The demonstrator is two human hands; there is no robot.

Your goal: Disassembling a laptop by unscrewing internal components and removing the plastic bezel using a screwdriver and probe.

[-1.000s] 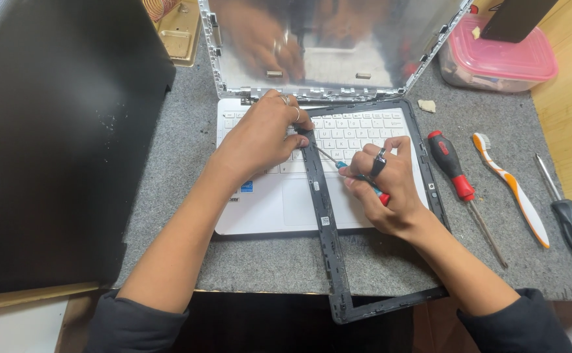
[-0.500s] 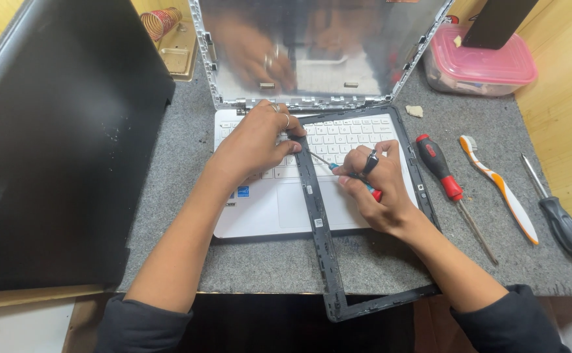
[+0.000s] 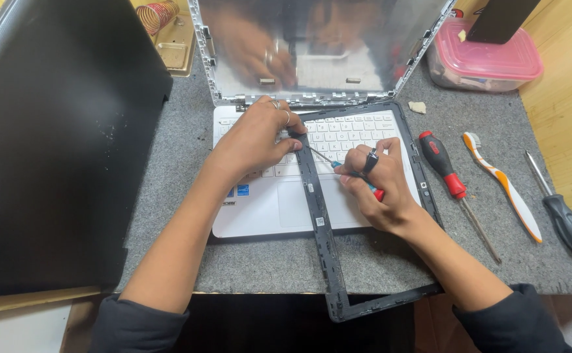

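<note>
Two hands are at work over the opened white laptop (image 3: 260, 209), and the job looks part done to judge by how things lie. The black screen bezel (image 3: 318, 222) is already off the lid and lies slantwise across the keyboard, its near corner hanging past the table edge toward you. The bare silver display panel (image 3: 312, 46) stands upright beyond your knuckles, with its frame clips exposed.

Your left hand (image 3: 253, 140) rests on the keyboard, fingers curled down and pinching at the top corner of the bezel where it meets the hinge line; whether it grips a small part there you cannot tell, since the fingertips hide it. Your right hand (image 3: 374, 186) is closed around a small screwdriver (image 3: 338, 167) with a red and blue handle, its thin shaft pointing toward your left fingertips and ending just beside them. What is left, as far as I can judge, is the work at that corner by the hinge.

Off to the outside of your right hand, on the grey felt mat (image 3: 181, 170), lie a red-and-black screwdriver (image 3: 446, 173), an orange-and-white toothbrush (image 3: 501, 186), and a black-handled screwdriver (image 3: 560, 212), side by side and apart from each other.

Beyond your right hand sits a clear plastic tub with a pink lid (image 3: 485, 62), shut; its contents are too dim to name. A dark slab leans on top of it.
</note>
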